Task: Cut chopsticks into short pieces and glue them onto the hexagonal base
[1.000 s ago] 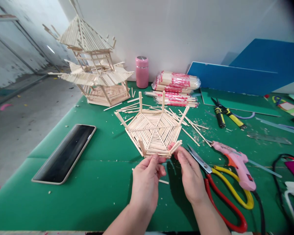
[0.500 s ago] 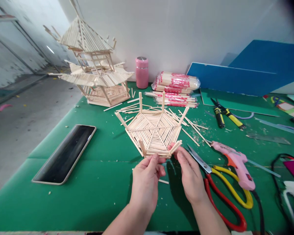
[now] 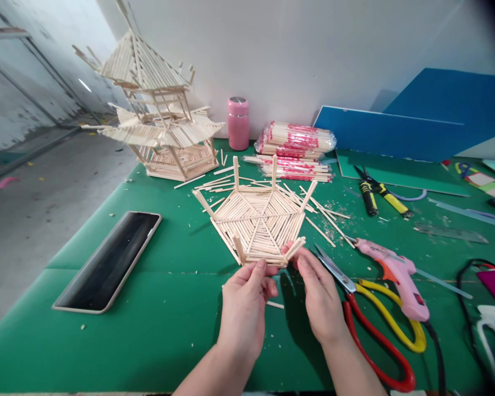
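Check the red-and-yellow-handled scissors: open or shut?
Open. The red-and-yellow-handled scissors lie flat on the green mat, handle loops spread wide apart, beside the right hand.

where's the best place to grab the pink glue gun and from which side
Probably by its handle, the thick lower end nearest the person. The glue gun lies flat on the green mat, nozzle pointing up-left toward the stick frame. Come from above with the right hand, since the scissors lie close along its left side.
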`<act>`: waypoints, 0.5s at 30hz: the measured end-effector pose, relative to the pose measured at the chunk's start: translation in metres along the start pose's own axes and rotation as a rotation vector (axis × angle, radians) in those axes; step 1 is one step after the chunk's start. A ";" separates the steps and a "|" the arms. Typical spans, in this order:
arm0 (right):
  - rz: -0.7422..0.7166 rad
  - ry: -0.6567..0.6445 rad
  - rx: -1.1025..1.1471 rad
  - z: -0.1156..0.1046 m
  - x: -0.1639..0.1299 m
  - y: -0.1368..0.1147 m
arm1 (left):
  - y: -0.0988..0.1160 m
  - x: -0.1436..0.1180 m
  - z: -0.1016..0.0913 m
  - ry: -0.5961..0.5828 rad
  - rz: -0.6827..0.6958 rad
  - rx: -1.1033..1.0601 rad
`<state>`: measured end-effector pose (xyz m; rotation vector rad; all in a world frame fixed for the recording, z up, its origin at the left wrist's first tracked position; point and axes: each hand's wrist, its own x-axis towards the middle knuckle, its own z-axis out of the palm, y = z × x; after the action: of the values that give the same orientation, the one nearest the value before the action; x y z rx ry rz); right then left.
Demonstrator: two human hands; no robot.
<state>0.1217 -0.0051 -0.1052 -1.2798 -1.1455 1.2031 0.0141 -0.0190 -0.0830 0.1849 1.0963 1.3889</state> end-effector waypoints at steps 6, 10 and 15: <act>0.001 0.015 -0.002 0.000 0.000 0.000 | 0.002 0.000 0.003 0.015 0.009 0.009; -0.002 0.008 0.002 0.000 0.000 0.000 | 0.000 0.001 0.002 0.016 0.008 0.016; 0.003 0.007 0.015 0.000 0.000 0.000 | -0.001 0.001 0.002 0.028 0.006 0.017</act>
<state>0.1221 -0.0049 -0.1052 -1.2740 -1.1276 1.2060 0.0156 -0.0177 -0.0833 0.1819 1.1316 1.3920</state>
